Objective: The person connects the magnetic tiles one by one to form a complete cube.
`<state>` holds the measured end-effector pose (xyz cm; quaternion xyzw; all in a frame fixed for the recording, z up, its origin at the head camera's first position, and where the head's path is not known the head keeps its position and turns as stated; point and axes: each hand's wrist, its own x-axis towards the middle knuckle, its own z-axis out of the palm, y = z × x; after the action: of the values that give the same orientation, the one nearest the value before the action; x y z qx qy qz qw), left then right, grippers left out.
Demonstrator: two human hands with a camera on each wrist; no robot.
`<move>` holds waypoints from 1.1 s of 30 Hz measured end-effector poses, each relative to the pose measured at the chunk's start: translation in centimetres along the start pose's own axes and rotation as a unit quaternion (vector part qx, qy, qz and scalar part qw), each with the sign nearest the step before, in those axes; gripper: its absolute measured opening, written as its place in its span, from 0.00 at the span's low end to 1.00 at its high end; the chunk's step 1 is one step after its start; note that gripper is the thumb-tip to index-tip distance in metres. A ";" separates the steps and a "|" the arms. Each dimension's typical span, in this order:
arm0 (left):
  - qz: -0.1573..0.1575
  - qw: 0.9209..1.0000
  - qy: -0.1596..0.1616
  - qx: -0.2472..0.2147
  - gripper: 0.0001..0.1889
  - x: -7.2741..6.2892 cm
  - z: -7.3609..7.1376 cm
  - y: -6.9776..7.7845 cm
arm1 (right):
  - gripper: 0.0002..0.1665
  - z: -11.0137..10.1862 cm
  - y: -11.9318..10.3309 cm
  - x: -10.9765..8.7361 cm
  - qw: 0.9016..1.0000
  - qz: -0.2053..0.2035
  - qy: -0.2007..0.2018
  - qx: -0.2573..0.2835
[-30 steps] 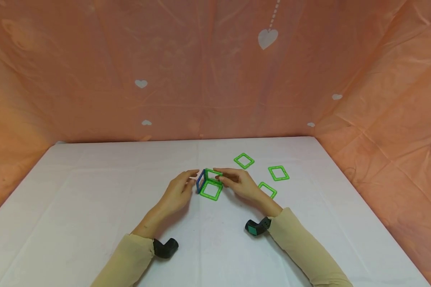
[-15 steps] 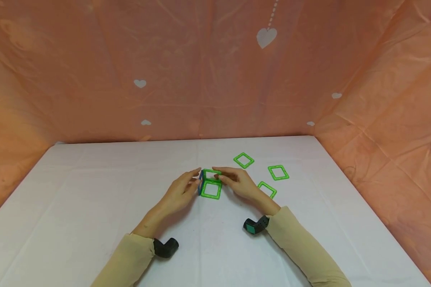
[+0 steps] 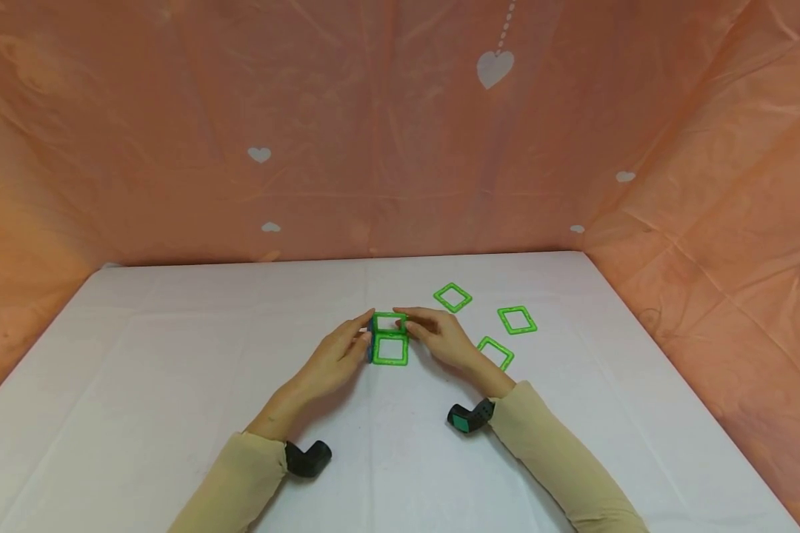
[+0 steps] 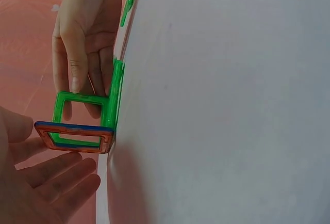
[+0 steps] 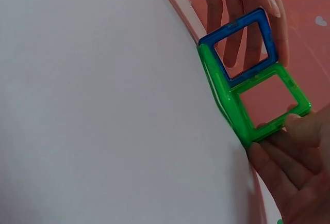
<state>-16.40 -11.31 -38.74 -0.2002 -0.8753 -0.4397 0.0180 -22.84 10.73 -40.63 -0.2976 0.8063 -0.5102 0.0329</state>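
Observation:
Three square magnetic tiles stand joined at the table's middle. One green magnetic tile (image 3: 390, 362) lies flat; a second green magnetic tile (image 5: 295, 85) rises upright from its far edge. At the left side, a blue magnetic tile (image 5: 232, 26) stands upright, seen nearly edge-on from the head. My left hand (image 3: 333, 359) is beside the blue tile, its fingers extended along the outer face and its thumb close to an edge. My right hand (image 3: 443, 340) pinches the upright green tile's right edge, thumb on the edge and fingers behind it.
Three loose green magnetic tiles lie to the right: a far one (image 3: 452, 297), a right one (image 3: 518, 320), and a near one (image 3: 496, 353) partly behind my right forearm. White cloth (image 3: 173, 385) covers the table. An orange curtain (image 3: 373, 148) hangs behind.
The joined tiles have turned, so the flat green tile now sits square to the view and the blue one shows edge-on. My right hand has shifted slightly left.

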 end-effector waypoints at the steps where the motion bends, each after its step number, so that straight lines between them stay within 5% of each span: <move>1: -0.002 1.000 0.000 0.000 0.25 0.0 0.0 0.0 | 0.19 0.0 0.0 0.0 1.000 0.002 0.003 -0.003; 33: 0.014 0.999 0.036 -0.002 0.26 -0.1 0.1 -0.5 | 0.23 -0.1 -0.7 0.6 0.998 0.052 0.005 -0.018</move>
<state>-16.51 -11.51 -39.16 -0.1967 -0.8705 -0.4477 0.0553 -23.04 10.27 -39.82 -0.2530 0.8298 -0.4948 0.0500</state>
